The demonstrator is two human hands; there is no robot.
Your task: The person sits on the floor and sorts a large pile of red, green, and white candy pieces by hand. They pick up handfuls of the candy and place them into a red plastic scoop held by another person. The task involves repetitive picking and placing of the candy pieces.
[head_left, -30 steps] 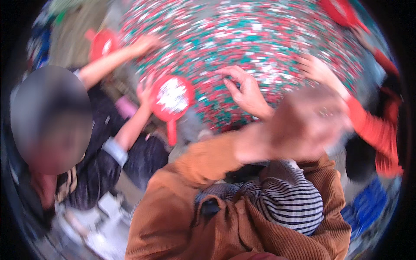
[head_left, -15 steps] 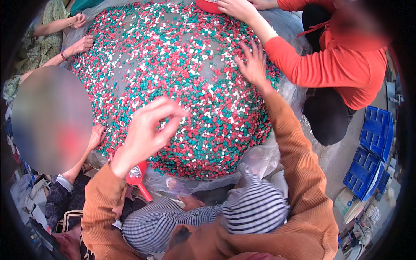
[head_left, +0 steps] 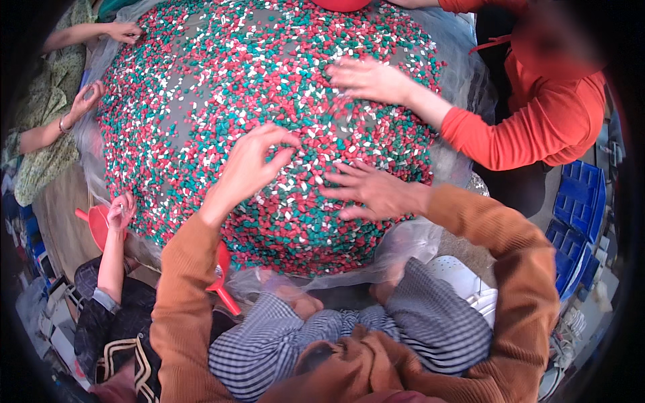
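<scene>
A wide heap of small red, green and white pebble-like pieces (head_left: 316, 232) covers the surface before me. My left hand (head_left: 252, 164) hangs over the heap's middle, its fingers curled and thumb tip close to the index fingertip. Whether a piece sits between those tips is too small to make out. Palm down, my right hand (head_left: 376, 191) spreads its fingers over the pieces at the near right, holding nothing. Beneath my left forearm lies a red scoop (head_left: 225, 282), its handle pointing toward me and its upper part partly hidden.
A clear plastic sheet (head_left: 410, 245) edges the heap. At the right, a co-worker's hand (head_left: 369, 79) reaches over it; other people's hands (head_left: 84, 101) are along the left. Also around are a red bowl (head_left: 341, 4), another red scoop (head_left: 99, 225) and blue trays (head_left: 579, 201).
My right hand has come back toward me, from the heap's far right to its near right. My left hand has shifted slightly right and farther away. The co-worker's hand now sweeps over the pieces.
</scene>
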